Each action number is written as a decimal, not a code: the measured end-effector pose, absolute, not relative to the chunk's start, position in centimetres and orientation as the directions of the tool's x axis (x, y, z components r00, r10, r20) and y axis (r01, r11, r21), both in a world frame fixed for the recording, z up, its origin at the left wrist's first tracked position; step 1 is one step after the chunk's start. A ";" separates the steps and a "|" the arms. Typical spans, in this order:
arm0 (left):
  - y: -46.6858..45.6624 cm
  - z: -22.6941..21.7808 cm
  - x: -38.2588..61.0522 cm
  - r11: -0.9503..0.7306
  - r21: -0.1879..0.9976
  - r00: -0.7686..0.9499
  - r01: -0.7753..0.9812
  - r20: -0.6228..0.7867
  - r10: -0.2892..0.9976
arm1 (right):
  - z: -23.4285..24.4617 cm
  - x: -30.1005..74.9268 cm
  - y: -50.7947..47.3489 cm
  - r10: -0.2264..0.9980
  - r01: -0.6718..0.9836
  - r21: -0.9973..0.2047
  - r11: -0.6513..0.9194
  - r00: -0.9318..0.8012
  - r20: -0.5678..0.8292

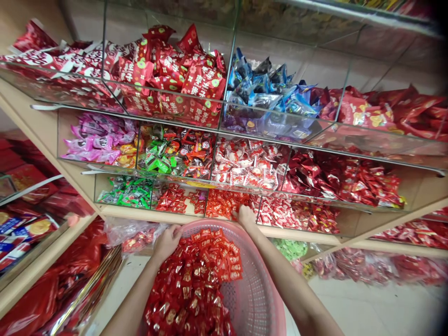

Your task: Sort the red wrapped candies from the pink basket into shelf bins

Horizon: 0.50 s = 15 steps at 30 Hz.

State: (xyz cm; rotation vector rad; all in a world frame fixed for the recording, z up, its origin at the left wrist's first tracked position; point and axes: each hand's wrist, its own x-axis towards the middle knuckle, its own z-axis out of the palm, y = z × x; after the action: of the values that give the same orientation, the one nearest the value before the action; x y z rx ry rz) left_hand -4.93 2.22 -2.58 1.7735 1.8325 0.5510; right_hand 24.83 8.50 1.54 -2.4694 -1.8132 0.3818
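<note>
A pink plastic basket stands between my arms, below the lowest shelf. Many red wrapped candies fill its left side, with orange-red flat packets on top at the back. My left hand is closed on the basket's rim at the far left. Over the rim, my right hand reaches into a lowest-shelf compartment of orange-red candies. Its fingers look curled down among these candies. What they hold, if anything, is hidden.
Glass-fronted shelves rise in tiers ahead, divided into candy compartments. Large red bags and blue bags lie on the upper tier. Clear plastic bags sit below the lowest shelf. A wooden side shelf borders the left.
</note>
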 end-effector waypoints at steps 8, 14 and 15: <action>2.2 -2.6 -4.9 0.065 0.605 -0.011 0.794 -0.093 0.996 | -1.5 26.8 10.1 0.922 0.780 -0.493 -0.386 0.344 -0.178; 2.1 -2.3 -4.8 0.050 0.593 0.008 0.804 -0.094 0.996 | -2.4 27.1 10.4 0.922 0.651 -0.667 -0.362 0.357 -0.152; 2.1 -2.3 -4.8 0.049 0.595 0.009 0.802 -0.093 0.996 | -2.3 27.1 10.3 0.923 0.646 -0.676 -0.355 0.358 -0.143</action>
State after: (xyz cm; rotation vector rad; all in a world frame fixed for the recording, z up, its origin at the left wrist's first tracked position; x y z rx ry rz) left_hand -4.79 2.07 -2.28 1.8011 1.8418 0.5161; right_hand 27.13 10.34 -2.32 -2.1094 -1.3579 0.7078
